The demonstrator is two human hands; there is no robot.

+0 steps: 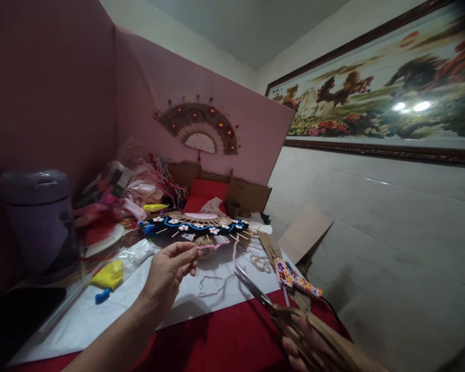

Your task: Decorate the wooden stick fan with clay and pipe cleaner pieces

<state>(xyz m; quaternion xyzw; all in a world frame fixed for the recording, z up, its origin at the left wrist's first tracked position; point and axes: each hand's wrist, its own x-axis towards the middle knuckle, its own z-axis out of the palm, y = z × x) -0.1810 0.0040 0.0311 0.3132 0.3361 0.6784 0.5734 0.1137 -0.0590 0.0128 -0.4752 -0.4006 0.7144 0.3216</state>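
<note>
My left hand (169, 269) pinches one end of a short pink strand of yarn (217, 246) between thumb and fingertips. Gold-handled scissors (256, 290) are gripped in my right hand (308, 333), their blades pointing up and left. By the blade tips is a second pink strand (235, 250), upright; I cannot tell whether the blades touch it. Behind both hands lies a fan-shaped craft piece (199, 227) with a black band, white flowers, a blue wavy line and thin sticks. A ball of brown twine (205, 252) sits just in front of it, partly hidden.
White paper (186, 312) covers part of the red tablecloth (220, 338). Yellow clay (110, 275) and a blue lump (102, 296) lie left. A lidded purple container (41, 222) stands far left. Bags and yarn pile up behind. Another fan (201, 121) hangs on the pink board.
</note>
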